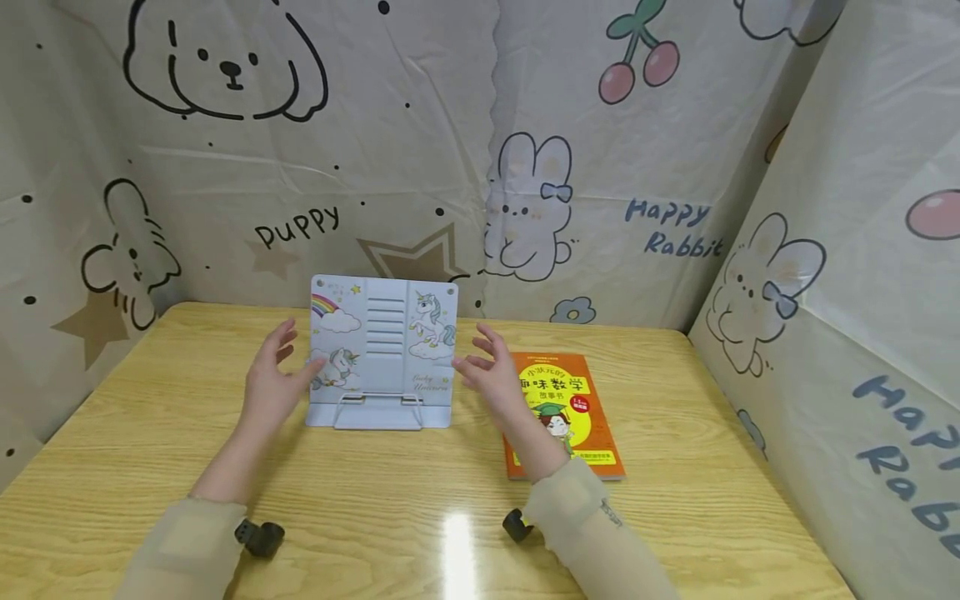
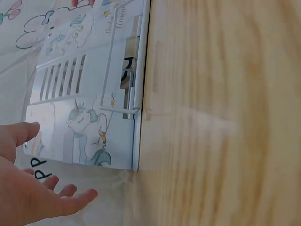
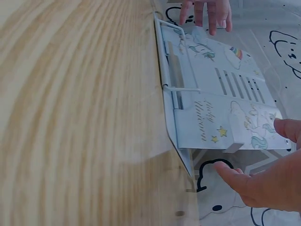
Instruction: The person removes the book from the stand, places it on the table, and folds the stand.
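Both hands were found relaxed and parted, fingers loosely spread and thumbs set apart. The left hand (image 1: 277,385) was at the left edge of the white unicorn stand (image 1: 386,372), the right hand (image 1: 497,379) at its right edge; whether either thumb touched the panel could not be determined. The stand stood propped up toward the far side of the worktop (image 1: 375,517), left of centre. An orange book (image 1: 581,421) lay flat to its right, partly covered by the right forearm (image 1: 542,446).
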A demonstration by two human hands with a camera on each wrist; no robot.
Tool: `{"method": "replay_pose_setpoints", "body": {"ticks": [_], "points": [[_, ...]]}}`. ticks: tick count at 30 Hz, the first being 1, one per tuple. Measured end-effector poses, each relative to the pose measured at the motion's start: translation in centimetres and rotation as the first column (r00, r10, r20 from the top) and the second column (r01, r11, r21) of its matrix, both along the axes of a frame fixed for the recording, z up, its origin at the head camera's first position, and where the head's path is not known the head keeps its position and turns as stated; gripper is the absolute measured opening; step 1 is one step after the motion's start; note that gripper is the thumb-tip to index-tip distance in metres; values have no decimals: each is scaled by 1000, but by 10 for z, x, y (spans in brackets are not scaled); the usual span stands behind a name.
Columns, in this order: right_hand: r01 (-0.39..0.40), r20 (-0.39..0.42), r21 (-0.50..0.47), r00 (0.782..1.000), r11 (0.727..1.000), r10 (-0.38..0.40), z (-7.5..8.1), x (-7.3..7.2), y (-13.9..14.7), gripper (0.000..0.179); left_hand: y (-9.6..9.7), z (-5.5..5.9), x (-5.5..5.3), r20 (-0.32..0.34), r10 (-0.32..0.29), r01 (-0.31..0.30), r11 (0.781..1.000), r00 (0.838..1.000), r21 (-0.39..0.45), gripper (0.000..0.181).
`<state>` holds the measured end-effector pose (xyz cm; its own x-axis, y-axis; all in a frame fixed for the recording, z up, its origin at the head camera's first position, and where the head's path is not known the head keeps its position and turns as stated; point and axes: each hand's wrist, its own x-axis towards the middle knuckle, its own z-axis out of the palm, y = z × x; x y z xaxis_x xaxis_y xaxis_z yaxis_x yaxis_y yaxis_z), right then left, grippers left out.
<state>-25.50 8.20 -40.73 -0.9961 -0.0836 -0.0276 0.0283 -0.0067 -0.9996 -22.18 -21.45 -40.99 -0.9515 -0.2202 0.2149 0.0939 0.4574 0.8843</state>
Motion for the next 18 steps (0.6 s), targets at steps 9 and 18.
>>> {"method": "replay_pose_setpoints", "body": {"ticks": [9,18], "points": [[27,55,36,998,999,-29,-9,-10,-11,70,-8,-8,-13,55,-17,15,999,998,42,76],[31,57,77,998,997,-35,-13,-18,-19,67,-11,-10,-24,109,-81,75,996,991,56,79]]}}
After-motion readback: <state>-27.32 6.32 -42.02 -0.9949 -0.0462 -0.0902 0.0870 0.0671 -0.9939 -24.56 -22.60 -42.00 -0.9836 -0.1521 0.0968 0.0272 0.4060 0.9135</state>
